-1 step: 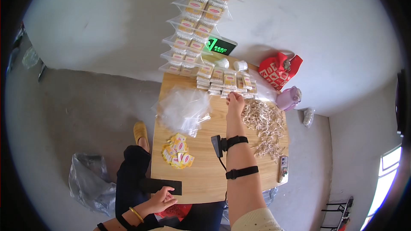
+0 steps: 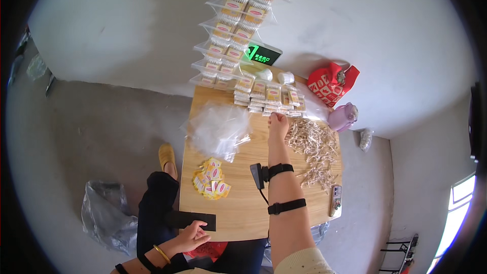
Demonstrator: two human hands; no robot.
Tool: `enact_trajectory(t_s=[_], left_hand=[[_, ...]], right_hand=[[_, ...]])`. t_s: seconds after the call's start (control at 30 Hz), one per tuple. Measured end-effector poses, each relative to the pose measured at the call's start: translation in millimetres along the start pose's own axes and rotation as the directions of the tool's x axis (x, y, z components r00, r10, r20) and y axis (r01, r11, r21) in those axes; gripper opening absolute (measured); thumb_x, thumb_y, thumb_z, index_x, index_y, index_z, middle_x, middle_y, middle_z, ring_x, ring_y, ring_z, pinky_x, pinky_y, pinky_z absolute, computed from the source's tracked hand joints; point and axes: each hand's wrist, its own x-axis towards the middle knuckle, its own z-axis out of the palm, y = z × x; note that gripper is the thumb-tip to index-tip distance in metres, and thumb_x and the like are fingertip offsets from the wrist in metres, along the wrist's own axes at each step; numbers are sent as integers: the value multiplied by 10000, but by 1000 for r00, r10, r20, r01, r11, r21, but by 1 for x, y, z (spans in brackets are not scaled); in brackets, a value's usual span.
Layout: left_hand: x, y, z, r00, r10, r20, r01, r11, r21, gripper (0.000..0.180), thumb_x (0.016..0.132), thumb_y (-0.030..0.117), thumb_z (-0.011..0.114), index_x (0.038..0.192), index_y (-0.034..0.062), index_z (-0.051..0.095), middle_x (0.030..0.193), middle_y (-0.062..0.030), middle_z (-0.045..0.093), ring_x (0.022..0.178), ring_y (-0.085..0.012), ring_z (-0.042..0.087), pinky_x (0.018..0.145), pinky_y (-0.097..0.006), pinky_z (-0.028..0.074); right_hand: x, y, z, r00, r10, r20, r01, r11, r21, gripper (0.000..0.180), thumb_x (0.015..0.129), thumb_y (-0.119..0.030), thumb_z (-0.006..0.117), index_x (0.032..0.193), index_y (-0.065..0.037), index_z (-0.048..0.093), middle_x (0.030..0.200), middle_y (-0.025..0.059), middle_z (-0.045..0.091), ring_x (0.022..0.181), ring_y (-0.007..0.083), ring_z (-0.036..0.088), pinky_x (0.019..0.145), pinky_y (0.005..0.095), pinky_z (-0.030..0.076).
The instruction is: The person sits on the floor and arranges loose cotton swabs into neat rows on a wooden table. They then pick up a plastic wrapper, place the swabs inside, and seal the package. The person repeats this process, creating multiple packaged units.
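This looks like a small home packing workshop rather than a factory floor: a bare room with a plain white wall filling the upper part of the frame and a rough grey concrete floor at the left. At the centre stands a low wooden table (image 2: 238,213) covered with piecework: a loose heap of cotton swabs (image 2: 314,152) at its right, a pile of clear plastic bags (image 2: 218,129) at its left, small printed labels (image 2: 210,182) below them, and rows of filled swab packets (image 2: 266,96) along the far edge. More sealed packs (image 2: 236,25) lie in a column up the frame's upper middle
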Motion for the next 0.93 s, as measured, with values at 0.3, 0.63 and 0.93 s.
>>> enact_trajectory(t_s=[0.3, 0.63, 0.93], left_hand=[[-4, 8, -6, 999, -51, -15, 51, 999, -6, 617, 990, 339, 717, 1367, -38, 405, 1122, -203, 678, 1021, -249, 696, 896, -371, 561], [-6, 52, -31, 958, -259, 119, 272, 701, -659, 557, 1025, 340, 666, 1442, 56, 431, 1316, -150, 616, 1178, -215, 643, 1002, -343, 505], [-2, 83, -19, 891, 156, -427, -340, 852, -399, 509, 938, 48, 738, 1386, 59, 497, 1004, -31, 659, 965, -120, 678, 882, -280, 552]], right_hand=[[-84, 32, 22, 896, 263, 358, -48, 859, -511, 352, 879, -347, 818, 917, -16, 703, 829, 45, 703, 763, 130, 623, 673, 320, 478], [-225, -55, -43, 408, 165, 898, 0, 984, -181, 116, 969, -127, 699, 1015, -22, 711, 965, 15, 731, 947, 102, 653, 880, 287, 521], [-332, -49, -111, 407, 252, 878, -274, 951, -146, 215, 981, -198, 716, 1118, -34, 690, 1009, 13, 724, 947, 125, 669, 931, 308, 527]])
